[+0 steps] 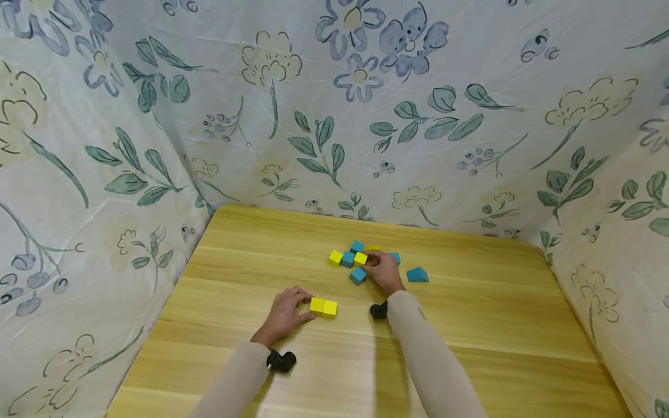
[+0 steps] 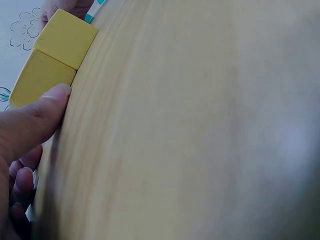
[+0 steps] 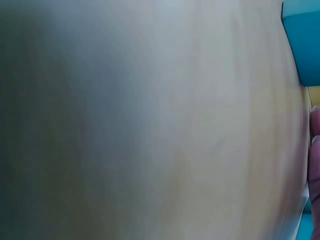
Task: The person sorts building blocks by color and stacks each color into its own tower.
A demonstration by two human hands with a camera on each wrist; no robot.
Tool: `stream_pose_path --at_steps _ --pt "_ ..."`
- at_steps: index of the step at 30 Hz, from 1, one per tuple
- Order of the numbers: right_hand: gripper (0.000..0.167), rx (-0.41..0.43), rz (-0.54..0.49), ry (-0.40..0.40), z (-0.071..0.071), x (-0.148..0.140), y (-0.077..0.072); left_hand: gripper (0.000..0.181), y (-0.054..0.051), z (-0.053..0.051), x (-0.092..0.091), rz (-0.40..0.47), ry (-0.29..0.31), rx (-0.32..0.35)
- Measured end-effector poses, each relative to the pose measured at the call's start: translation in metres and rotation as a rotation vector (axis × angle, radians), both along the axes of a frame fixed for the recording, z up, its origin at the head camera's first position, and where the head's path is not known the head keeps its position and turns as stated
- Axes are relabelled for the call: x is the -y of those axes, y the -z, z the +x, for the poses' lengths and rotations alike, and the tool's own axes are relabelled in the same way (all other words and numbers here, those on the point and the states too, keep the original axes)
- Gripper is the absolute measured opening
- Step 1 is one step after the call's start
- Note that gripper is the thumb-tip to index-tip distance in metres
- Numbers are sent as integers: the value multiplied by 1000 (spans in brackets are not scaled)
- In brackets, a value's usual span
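Two yellow cubes [image 1: 323,307] lie side by side in a row on the wooden table. My left hand [image 1: 286,313] holds the left cube at its outer end between thumb and index finger; the left wrist view shows the thumb [image 2: 42,117] against that cube [image 2: 42,77]. Farther off, my right hand [image 1: 384,271] pinches another yellow cube [image 1: 360,259] among a loose group of blocks. Beside that cube are blue cubes [image 1: 347,259] and a yellow cube [image 1: 335,258]. In the right wrist view, only fingertips [image 3: 314,155] and part of a blue block [image 3: 305,45] show.
Right of the right hand lies a blue block with a slanted side [image 1: 417,275]. Another blue block [image 1: 395,258] and a yellow block [image 1: 372,248] are partly hidden behind that hand. Floral cloth [image 1: 334,145] hangs around the table [image 1: 251,249] at the back and sides.
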State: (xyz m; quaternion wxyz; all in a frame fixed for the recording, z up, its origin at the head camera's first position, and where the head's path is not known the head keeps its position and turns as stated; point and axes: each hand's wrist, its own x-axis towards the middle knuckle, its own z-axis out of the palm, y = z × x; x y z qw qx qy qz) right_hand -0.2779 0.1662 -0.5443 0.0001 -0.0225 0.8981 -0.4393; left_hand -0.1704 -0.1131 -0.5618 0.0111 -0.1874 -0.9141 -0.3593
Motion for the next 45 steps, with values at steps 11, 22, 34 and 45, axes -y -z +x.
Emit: stream_pose_path --at_steps 11,22,34,45 --pt "39 22 -1 -16 2 -1 1 37 0 0 0 8 3 6" --pt "38 46 -90 -5 4 -5 0 38 0 -1 0 -2 0 6" --pt "40 43 -216 89 22 -4 -5 38 -4 2 1 27 10 31" --pt "44 -14 -275 174 42 -3 -19 37 -5 1 0 19 6 35"
